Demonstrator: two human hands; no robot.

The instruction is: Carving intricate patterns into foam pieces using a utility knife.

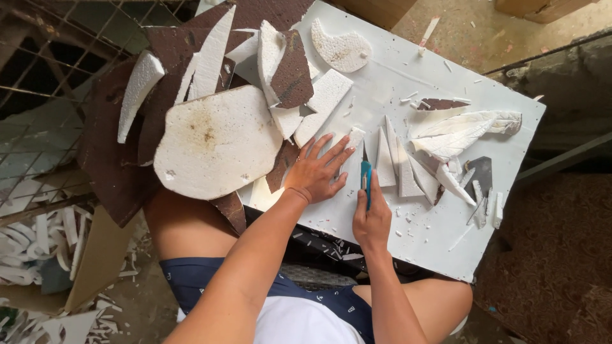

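My left hand (319,171) lies flat, fingers spread, pressing a white foam piece (352,143) onto the white board (408,70) on my lap. My right hand (371,220) is closed around a blue utility knife (366,178), whose blade points away from me along the right edge of that foam piece. Just right of the blade stand several narrow pointed foam slices (398,165).
A big round foam slab (217,140) and a heap of white and brown foam offcuts (210,57) crowd the board's left side. Carved leaf-shaped foam pieces (462,130) lie at the right. Foam scraps litter the ground at left (38,236). Wire mesh (44,76) stands far left.
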